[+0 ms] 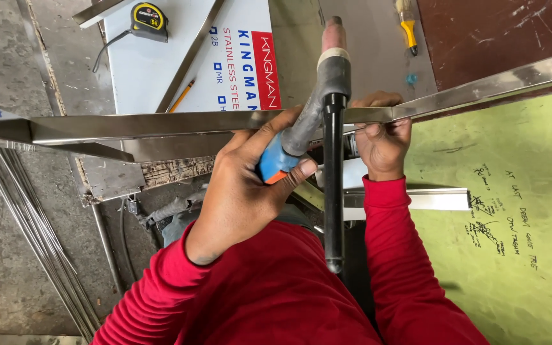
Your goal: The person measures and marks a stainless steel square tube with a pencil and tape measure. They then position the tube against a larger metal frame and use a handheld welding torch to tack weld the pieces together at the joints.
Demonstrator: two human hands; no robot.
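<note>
My left hand (244, 185) is shut on a welding torch (327, 83) by its blue and orange handle. The torch's pinkish nozzle points away from me and its long black back cap (333, 191) points toward my chest. My right hand (381, 137) grips a long shiny stainless steel bar (161, 124) that runs across the view, at the spot where a second steel length (499, 80) angles off to the right. The torch head lies over the bar just left of my right hand. Both sleeves are red.
A white film-covered steel sheet (161, 64) lies beyond the bar, with a yellow tape measure (148, 19) and a pencil (182, 96) on it. A yellow-handled brush (407, 25) lies farther right. A green board (512, 211) with handwriting is on the right, a short steel channel (429, 198) beside it, thin rods (20, 204) at left.
</note>
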